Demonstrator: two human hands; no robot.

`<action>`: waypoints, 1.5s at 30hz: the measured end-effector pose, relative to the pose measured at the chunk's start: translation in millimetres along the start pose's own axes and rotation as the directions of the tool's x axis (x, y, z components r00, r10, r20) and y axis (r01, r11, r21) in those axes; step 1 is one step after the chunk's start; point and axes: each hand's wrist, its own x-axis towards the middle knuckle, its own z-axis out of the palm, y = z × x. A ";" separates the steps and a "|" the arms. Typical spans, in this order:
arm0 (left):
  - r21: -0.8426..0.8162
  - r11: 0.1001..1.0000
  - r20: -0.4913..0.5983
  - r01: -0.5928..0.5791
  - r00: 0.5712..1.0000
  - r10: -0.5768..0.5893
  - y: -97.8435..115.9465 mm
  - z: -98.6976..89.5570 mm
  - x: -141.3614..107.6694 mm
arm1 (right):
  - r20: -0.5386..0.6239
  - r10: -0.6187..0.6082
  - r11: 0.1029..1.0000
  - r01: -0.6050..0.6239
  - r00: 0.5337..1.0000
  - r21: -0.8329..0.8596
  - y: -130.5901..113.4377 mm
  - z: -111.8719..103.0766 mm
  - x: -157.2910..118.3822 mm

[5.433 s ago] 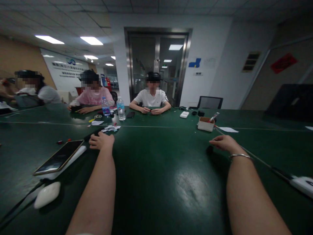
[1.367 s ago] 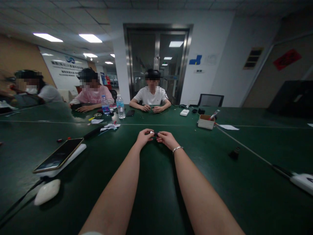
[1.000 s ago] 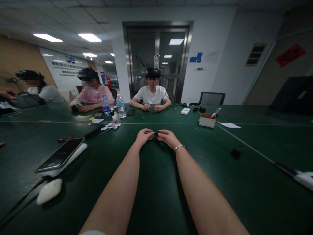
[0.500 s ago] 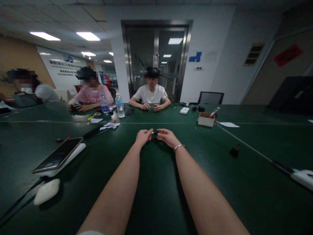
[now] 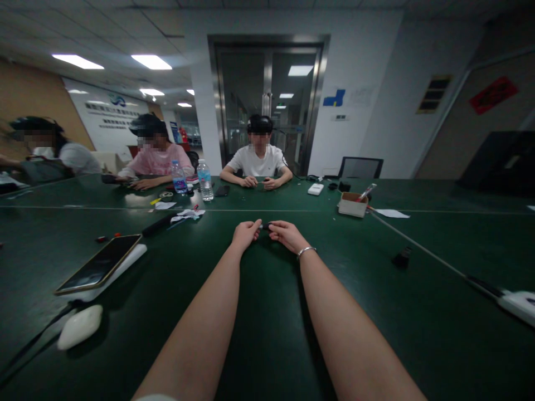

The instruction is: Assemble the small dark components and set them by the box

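Both hands meet above the green table, holding a small, dark, stick-like object (image 5: 266, 226) level between them. My left hand (image 5: 246, 234) pinches its left end, where a short pale part shows beside the thumb. On the other end, the fingers of my right hand (image 5: 286, 235) are closed, with a silver bracelet (image 5: 306, 252) at that wrist. The object is too small for me to tell its kind, and the fingers hide its ends.
A phone (image 5: 100, 262) rests on a white block at left, with a white rounded object (image 5: 80, 327) nearer. Water bottles (image 5: 204, 181) and crumpled paper (image 5: 187, 215) lie beyond. A small box (image 5: 352, 205) and a dark piece (image 5: 402, 258) are at right. Several people sit opposite.
My hands have barely moved. The pale part between the fingertips looks less white now, and the dark part shows slightly more. Across the table, the hands of the person in pink have shifted.
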 end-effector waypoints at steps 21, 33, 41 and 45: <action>-0.211 0.973 0.024 -0.090 0.995 0.097 9.7 -1.2 -8.4 | -0.027 -0.020 0.999 0.019 0.999 -0.030 1.1 -0.7 0.4; -0.122 0.992 0.052 -0.032 0.998 0.039 -0.7 -1.1 0.0 | -0.018 -0.028 0.999 0.028 0.999 -0.021 3.6 -0.3 2.6; -0.109 0.992 0.064 -0.056 0.996 0.063 1.8 -1.1 -1.0 | -0.014 -0.008 1.000 0.008 1.000 -0.025 5.2 -2.6 4.7; -0.102 0.993 0.068 -0.054 0.996 0.061 1.2 -0.9 -0.4 | -0.026 -0.001 1.000 0.000 1.000 -0.025 5.9 -3.0 5.6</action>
